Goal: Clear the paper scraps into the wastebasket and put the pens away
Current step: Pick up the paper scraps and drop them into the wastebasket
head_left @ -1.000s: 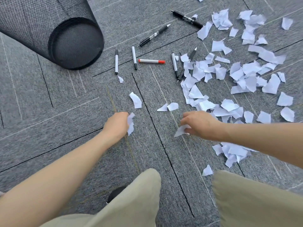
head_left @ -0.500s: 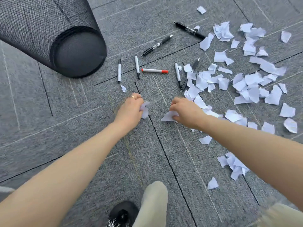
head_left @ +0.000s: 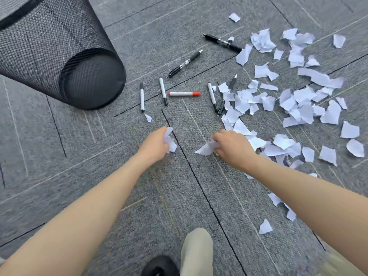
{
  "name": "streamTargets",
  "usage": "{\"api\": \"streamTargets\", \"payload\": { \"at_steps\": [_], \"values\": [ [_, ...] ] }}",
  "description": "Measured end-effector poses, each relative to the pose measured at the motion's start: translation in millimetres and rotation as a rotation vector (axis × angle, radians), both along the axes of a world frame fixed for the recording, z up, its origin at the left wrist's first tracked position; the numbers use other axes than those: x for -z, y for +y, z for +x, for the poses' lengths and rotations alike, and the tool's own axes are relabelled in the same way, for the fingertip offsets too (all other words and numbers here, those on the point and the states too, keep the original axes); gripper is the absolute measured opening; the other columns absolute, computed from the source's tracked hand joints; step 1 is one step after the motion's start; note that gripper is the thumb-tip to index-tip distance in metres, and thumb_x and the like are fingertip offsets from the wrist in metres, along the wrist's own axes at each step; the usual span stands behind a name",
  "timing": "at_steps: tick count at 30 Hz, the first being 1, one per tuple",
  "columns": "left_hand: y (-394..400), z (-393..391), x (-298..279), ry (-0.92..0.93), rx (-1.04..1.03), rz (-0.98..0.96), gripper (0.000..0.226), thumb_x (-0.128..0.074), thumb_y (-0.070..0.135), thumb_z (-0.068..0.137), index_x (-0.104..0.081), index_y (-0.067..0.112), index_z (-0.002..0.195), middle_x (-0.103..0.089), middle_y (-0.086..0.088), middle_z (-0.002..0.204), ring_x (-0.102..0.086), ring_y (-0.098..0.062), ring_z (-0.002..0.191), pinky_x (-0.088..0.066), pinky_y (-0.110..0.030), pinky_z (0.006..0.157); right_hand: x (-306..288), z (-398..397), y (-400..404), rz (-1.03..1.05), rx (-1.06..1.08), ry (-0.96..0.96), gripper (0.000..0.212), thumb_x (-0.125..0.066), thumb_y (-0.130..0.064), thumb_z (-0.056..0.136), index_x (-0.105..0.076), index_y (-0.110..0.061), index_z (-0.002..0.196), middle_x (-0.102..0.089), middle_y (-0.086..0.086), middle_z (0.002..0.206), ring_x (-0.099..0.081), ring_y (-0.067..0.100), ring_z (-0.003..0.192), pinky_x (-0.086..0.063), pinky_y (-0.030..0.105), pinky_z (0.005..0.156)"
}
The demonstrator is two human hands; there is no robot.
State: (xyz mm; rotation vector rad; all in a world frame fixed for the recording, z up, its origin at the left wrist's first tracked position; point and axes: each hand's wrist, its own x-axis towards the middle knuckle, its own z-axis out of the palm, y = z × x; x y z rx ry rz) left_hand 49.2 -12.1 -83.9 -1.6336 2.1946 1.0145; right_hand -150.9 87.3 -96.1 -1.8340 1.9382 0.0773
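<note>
While both arms reach forward over the grey carpet tiles (head_left: 83,176), the left hand (head_left: 155,145) is clenched around a wad of white paper scraps (head_left: 170,141), and the right hand (head_left: 232,149) pinches another scrap (head_left: 207,149) at the near edge of the litter.

Wastebasket (head_left: 59,50): black mesh, lying on its side at upper left, its closed base turned toward the pens.

Loose paper scraps (head_left: 298,100): a broad scatter on the carpet to the right, reaching from the far edge down past the right forearm; one small piece (head_left: 148,117) lies apart, just below the leftmost marker.

Pens, all on the carpet between basket and scraps:
- white marker with black ends (head_left: 142,97), nearest the basket;
- second white marker (head_left: 163,91), just right of it;
- red-capped marker (head_left: 184,94), lying crosswise, its end near the second marker;
- third white marker (head_left: 212,96), at the edge of the scraps;
- dark pen (head_left: 232,84), partly covered by scraps;
- black click pen (head_left: 186,63), farther off;
- black pen (head_left: 222,42), farthest, its tip touching a scrap.

Near edge: a pale trouser leg (head_left: 197,253) and a black shoe (head_left: 159,265).
</note>
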Motion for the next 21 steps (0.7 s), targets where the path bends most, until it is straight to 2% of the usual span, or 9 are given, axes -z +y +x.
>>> {"api": "streamTargets", "payload": {
  "at_steps": [4,6,7,9,11,14,17,21],
  "values": [
    [-24,10,-4,0.029,-0.099,-0.091,0.015,-0.04,0.0,0.09,-0.041,0.014,0.096,-0.049,-0.009,0.093,-0.047,-0.021,0.069,-0.03,-0.027,0.05,-1,-2,-1,-0.008,-0.031,0.0,0.016,-0.052,-0.023,0.092,-0.056,-0.015,0.105,-0.054,0.006,0.107,-0.052,0.029,0.099,-0.04,0.036,0.077],
    [-36,15,-2,0.03,-0.131,-0.15,0.012,-0.04,0.004,0.092,-0.048,0.007,0.1,-0.053,-0.013,0.101,-0.05,-0.025,0.075,-0.037,-0.032,0.055,-1,-2,0,-0.017,-0.036,-0.029,0.014,-0.053,-0.023,0.091,-0.056,-0.014,0.101,-0.055,0.006,0.105,-0.054,0.029,0.096,-0.041,0.036,0.074],
    [-40,16,-1,0.024,-0.137,-0.184,0.017,-0.04,0.005,0.093,-0.051,0.004,0.106,-0.053,-0.015,0.109,-0.052,-0.026,0.078,-0.041,-0.034,0.06,-1,-2,0,-0.02,-0.031,-0.045,0.012,-0.053,-0.023,0.092,-0.056,-0.014,0.099,-0.056,0.005,0.102,-0.055,0.028,0.094,-0.041,0.035,0.07],
    [-46,17,1,0.001,-0.111,-0.243,0.022,-0.042,0.006,0.094,-0.052,0.0,0.112,-0.046,-0.015,0.121,-0.051,-0.026,0.077,-0.044,-0.036,0.065,-2,-1,1,-0.02,-0.015,-0.061,0.009,-0.052,-0.022,0.092,-0.055,-0.014,0.095,-0.059,0.005,0.097,-0.058,0.028,0.089,-0.038,0.031,0.065],
    [-49,15,4,-0.021,-0.07,-0.281,0.017,-0.042,0.004,0.093,-0.054,-0.001,0.104,-0.042,-0.014,0.124,-0.049,-0.026,0.076,-0.046,-0.04,0.067,-3,-1,1,-0.009,0.018,-0.066,0.008,-0.051,-0.022,0.093,-0.053,-0.015,0.089,-0.058,0.004,0.091,-0.059,0.028,0.085,-0.036,0.03,0.063],
    [-48,14,7,-0.041,-0.048,-0.293,0.011,-0.046,0.005,0.093,-0.055,0.001,0.099,-0.043,-0.012,0.123,-0.051,-0.026,0.08,-0.049,-0.042,0.071,-3,-3,-1,0.02,0.046,-0.082,0.019,-0.052,-0.025,0.093,-0.046,-0.018,0.076,-0.05,0.001,0.083,-0.059,0.027,0.083,-0.039,0.031,0.062],
    [-49,15,9,-0.024,-0.047,-0.29,0.012,-0.048,0.006,0.093,-0.056,0.002,0.101,-0.043,-0.012,0.123,-0.054,-0.026,0.08,-0.052,-0.044,0.076,-8,-2,-5,-0.002,0.014,-0.142,0.015,-0.059,-0.027,0.088,-0.06,-0.013,0.083,-0.056,0.004,0.098,-0.057,0.026,0.091,-0.046,0.036,0.074],
    [-47,15,12,-0.025,-0.067,-0.331,0.011,-0.045,0.005,0.093,-0.055,0.001,0.097,-0.046,-0.016,0.118,-0.056,-0.035,0.087,-0.05,-0.045,0.075,-9,15,-7,-0.037,-0.123,-0.194,0.017,-0.061,-0.028,0.087,-0.066,-0.014,0.096,-0.056,0.0,0.121,-0.052,0.023,0.106,-0.039,0.035,0.09]
  ]
}}
